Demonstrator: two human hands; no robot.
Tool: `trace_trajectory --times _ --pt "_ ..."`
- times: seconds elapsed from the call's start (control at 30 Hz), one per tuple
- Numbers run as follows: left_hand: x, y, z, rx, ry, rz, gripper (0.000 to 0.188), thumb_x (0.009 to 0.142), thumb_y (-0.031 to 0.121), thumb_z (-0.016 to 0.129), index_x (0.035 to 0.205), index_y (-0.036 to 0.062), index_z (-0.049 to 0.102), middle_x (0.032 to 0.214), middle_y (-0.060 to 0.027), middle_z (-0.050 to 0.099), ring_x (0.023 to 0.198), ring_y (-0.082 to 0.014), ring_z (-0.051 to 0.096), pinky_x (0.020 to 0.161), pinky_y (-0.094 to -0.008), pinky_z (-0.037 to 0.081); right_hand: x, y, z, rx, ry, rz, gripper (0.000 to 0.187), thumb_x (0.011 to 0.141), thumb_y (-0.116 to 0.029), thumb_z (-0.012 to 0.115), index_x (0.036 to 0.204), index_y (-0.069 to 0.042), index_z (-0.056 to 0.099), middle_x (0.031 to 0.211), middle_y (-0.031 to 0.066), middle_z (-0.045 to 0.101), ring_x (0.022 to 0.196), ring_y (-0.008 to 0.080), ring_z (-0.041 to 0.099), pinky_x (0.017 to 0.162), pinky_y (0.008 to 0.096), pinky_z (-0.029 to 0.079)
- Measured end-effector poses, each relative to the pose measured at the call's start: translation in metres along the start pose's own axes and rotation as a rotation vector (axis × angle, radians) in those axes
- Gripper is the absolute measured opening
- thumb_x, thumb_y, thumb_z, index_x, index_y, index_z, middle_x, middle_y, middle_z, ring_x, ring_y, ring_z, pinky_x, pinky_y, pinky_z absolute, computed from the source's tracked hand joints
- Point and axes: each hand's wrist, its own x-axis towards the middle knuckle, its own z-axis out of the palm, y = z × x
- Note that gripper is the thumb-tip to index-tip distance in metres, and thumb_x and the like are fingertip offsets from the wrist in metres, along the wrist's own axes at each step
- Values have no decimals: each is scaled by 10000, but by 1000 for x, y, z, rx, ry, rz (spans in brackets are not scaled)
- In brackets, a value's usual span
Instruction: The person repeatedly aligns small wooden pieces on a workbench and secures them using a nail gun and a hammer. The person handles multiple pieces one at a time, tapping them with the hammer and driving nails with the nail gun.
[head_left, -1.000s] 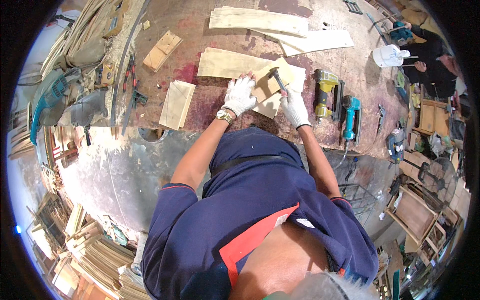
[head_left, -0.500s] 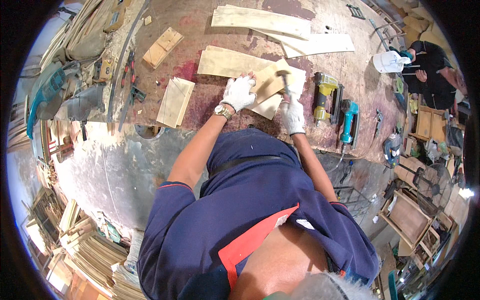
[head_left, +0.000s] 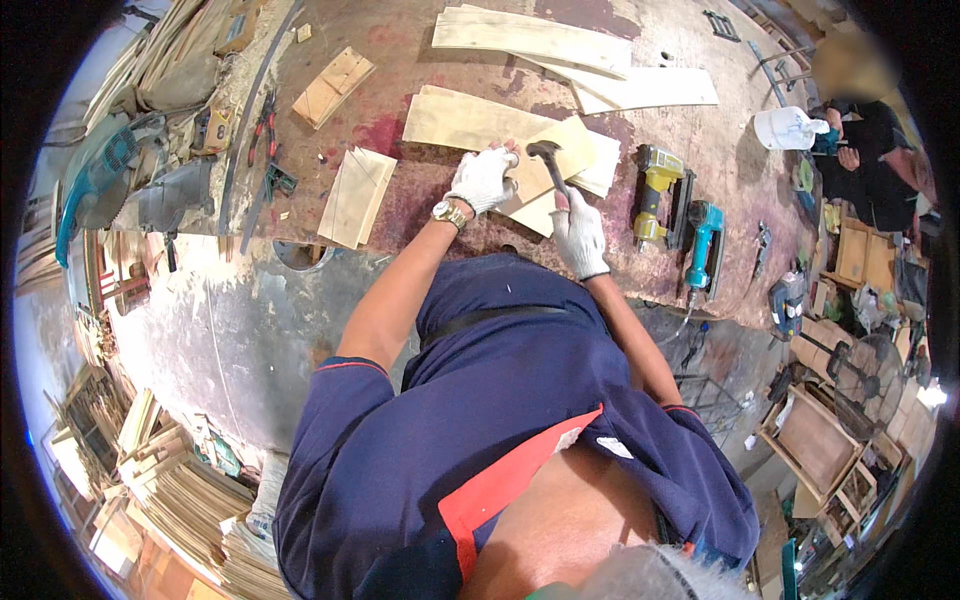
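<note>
By the right hand (head_left: 580,236), a hammer (head_left: 554,170) is gripped, its head over a small board (head_left: 573,146), at whose left edge the left hand (head_left: 484,181) is placed, fingers curled; whether wood is pinched cannot be told. The small board is laid across pale pieces (head_left: 541,214) on the surface (head_left: 425,215), the work seemingly partway; farther off, long boards (head_left: 530,42) are left loose, apparently unjoined.

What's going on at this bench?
A person in white gloves is working with wood. The right hand grips a hammer, its head over a short wooden piece; the left hand is at that piece's left edge. A yellow power tool and a teal one lie to the right on the workbench, neither in hand.
</note>
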Motion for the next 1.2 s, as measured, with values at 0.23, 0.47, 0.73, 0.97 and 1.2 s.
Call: trace_trajectory --times 0.23,0.47,0.73,0.97,1.2 --pt "2 3 -11 -58 17 -21 565 840 351 608 1361 133 619 1486 -97 558 1355 -310 527 1053 -502 432 17 11 -1 -232 -46 -38 237 1041 -322 525 1091 -99 589 665 200 638 631 422 651 577 544 494" --pt "-3 -8 8 49 264 108 440 803 242 623 1218 99 661 1302 -168 649 1218 -354 604 1018 -482 481 23 19 -16 -197 49 -105 276 1033 -319 529 1052 -56 611 688 225 633 646 459 633 584 541 490" --pt "3 13 -22 2 14 22 400 785 190 570 1165 90 647 1214 -152 655 1203 -364 589 933 -510 483 21 41 -7 -214 142 18 267 1018 -333 545 1036 -67 574 690 203 658 622 429 655 563 538 510" --pt "4 -4 -13 -89 19 48 448 786 221 600 1209 74 620 1495 -140 536 1351 -353 516 1052 -529 434 2 25 9 -208 -128 138 315 1030 -373 509 1015 -70 593 732 209 670 692 428 667 622 542 500" --pt "-9 2 -17 397 144 317 869 744 207 762 1540 173 416 1639 -123 339 1515 -336 298 1151 -532 331 -27 60 -14 150 169 253 357 1014 -381 555 1019 -38 653 777 251 667 730 455 652 654 493 501"
